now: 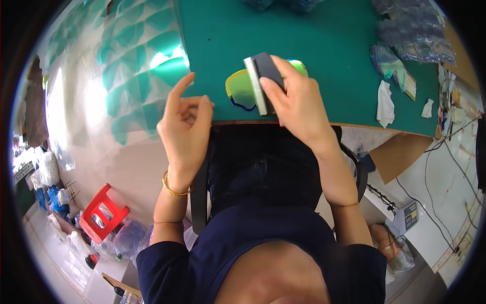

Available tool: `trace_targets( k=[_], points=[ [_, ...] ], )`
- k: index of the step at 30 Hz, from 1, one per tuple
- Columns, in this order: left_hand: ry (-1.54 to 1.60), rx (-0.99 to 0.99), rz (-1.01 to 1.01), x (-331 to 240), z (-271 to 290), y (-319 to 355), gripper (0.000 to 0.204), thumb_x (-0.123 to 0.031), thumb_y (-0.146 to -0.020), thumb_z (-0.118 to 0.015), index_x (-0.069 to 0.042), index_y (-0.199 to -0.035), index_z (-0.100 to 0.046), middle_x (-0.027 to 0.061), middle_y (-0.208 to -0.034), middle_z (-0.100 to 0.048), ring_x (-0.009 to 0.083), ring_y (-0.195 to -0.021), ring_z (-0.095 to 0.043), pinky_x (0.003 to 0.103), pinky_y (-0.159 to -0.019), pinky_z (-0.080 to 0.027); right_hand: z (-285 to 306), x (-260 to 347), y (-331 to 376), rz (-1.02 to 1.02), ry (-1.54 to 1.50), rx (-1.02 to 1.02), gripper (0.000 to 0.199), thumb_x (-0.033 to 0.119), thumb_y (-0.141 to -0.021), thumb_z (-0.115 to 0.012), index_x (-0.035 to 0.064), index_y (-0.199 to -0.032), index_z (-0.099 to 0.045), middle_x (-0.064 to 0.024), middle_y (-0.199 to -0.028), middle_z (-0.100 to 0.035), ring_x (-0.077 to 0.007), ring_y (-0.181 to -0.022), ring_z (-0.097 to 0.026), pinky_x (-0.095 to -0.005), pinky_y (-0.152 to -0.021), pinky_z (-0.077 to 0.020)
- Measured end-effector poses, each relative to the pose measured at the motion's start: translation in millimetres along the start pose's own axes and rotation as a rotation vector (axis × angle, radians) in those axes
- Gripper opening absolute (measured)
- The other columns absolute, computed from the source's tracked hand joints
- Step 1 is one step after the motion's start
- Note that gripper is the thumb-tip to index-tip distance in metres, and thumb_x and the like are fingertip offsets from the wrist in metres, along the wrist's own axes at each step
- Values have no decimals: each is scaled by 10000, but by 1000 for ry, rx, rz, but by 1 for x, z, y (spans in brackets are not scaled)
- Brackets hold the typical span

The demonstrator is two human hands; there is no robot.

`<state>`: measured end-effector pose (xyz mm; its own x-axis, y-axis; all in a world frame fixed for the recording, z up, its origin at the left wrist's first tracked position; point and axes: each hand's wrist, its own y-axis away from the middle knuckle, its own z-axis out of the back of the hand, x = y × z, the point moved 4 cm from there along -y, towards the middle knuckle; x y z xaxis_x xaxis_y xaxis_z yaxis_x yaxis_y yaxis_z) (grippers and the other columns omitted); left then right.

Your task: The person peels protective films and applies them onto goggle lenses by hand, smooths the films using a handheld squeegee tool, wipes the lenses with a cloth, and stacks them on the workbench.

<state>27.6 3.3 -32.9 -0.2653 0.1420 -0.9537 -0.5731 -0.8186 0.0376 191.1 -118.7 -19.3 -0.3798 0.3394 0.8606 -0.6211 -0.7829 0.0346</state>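
Observation:
My right hand [304,104] grips a dark grey rectangular block [268,68] with a whitish strip along its left side; I cannot tell its exact kind. Under it on the green table lies a curved goggle lens [239,87], mirrored yellow-green with a dark blue lower edge. The block and hand hide the middle of the lens, and its far right end shows past my fingers. My left hand [185,119] is raised by the table's front edge, left of the lens. Its index finger points up, the other fingers are loosely bent, and nothing is in it.
Clear plastic sheeting with rows of lens-shaped pieces [134,66] covers the left side. Wrapped lenses in plastic [415,35] lie at the far right of the green table [324,35], near crumpled white tissues [385,104]. A red stool [104,213] stands lower left; cables [430,197] trail at right.

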Motion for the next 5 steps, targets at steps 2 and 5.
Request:
trace_targets(
  k=[2,5],
  points=[
    [19,-20,-19,-1,7,0,408,-1,-912,-627,14,-1313,-554,71,-821,-709,33,-643,-589,196,-579,-476,-7,-3,-3,4,117,0,393,166,-948,-615,-31,-1284,-563,-156,-744,-685,-202,-531,-632,-307,-520,-499],
    [-2,-19,-23,-1,13,0,415,-1,-927,-615,16,-1335,-540,63,-819,-708,38,-697,-616,174,-653,-493,-31,6,0,83,193,43,433,177,-915,-660,11,-1303,-565,-223,-987,-725,-308,-823,-737,-346,-740,-555]
  ],
)
